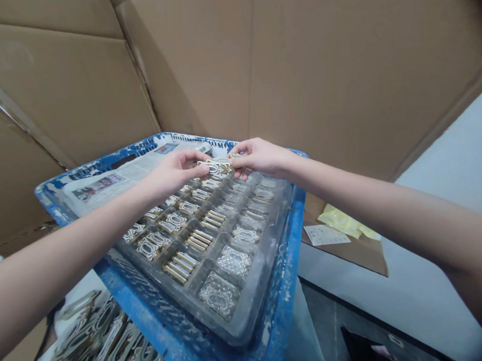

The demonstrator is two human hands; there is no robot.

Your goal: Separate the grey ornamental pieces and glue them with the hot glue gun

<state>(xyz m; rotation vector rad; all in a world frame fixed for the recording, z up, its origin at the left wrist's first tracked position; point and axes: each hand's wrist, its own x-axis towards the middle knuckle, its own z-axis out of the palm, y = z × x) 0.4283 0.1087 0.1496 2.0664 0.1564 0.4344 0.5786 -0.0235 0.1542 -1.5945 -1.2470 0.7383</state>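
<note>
My left hand [186,170] and my right hand [256,158] meet above the far part of a clear plastic compartment tray [233,332]. Between them is an ornate metal plate [216,167] with a white and gold scrolled outline, pinched by the fingers of both hands. Below, the tray's compartments hold similar plates; some lie flat, like the plate [218,295] in the near corner, and others stand on edge in rows, like these plates [181,266]. The tray rests on a blue plastic basket [160,327] with worn, chipped paint.
Newspaper [99,188] lines the basket's left side. A pile of loose ornate plates [108,343] lies at the lower left. Cardboard panels [299,64] stand behind the basket. To the right are a yellow plastic bag [342,221] and a white paper slip [327,234] on cardboard.
</note>
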